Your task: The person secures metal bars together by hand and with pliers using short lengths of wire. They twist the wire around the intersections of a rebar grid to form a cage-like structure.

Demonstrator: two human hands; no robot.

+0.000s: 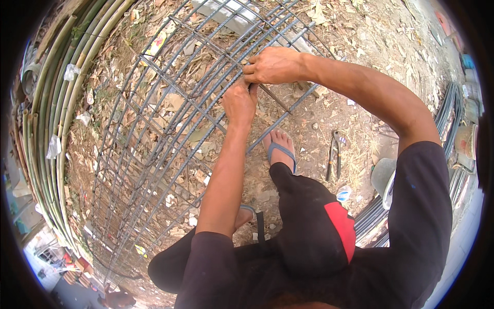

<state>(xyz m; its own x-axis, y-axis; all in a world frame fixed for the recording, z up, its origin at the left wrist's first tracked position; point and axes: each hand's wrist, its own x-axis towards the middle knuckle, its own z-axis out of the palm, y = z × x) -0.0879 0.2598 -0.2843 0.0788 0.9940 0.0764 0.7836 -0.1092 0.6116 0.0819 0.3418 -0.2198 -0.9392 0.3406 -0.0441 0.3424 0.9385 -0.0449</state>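
Observation:
A long cage of steel reinforcing bars (210, 107), crossed by square steel ties, runs from the top centre down to the lower left. Both my hands meet at one of its bars, near the upper middle. My left hand (240, 103) is closed at the bar, its fingertips turned away from view. Just above it my right hand (275, 65) is closed too, fingers curled down against the left one. Whatever lies between the fingers is hidden. Pincers with dark and orange handles (333, 157) lie on the ground, right of my sandalled foot (281, 148).
Bamboo poles (56, 129) are stacked along the left. A pale concrete block (226, 15) sits under the cage's far end. Bundled steel rods (371, 219) and a grey bucket-like container (382, 174) are at the right. Dry leaves and litter cover the ground (355, 123).

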